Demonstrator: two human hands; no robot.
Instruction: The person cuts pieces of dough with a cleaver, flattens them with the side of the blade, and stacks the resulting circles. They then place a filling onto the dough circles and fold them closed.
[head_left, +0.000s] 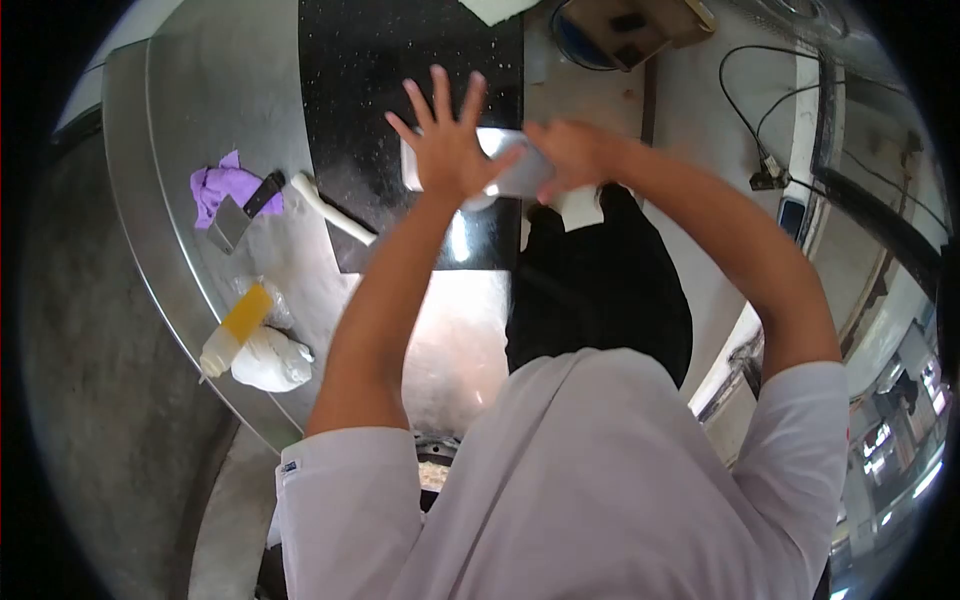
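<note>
My left hand [450, 155] is open, its fingers spread wide over the black stone slab [400, 40]. Beneath its palm and thumb lies a shiny silver tray-like piece [522, 172], partly hidden by the hand. My right hand [572, 158] is closed around the right end of that piece, at the slab's edge. To the left, a white rod [330, 210] lies across the slab's left edge. A cleaver [235, 220] with a black handle rests beside a purple cloth [222, 185].
A squeeze bottle with yellow liquid [245, 318] lies by a white bundle [272, 362] on the steel counter [240, 80]. At the upper right are a cardboard box [630, 30] and black cables [725, 80]. The counter's curved left edge drops to the floor.
</note>
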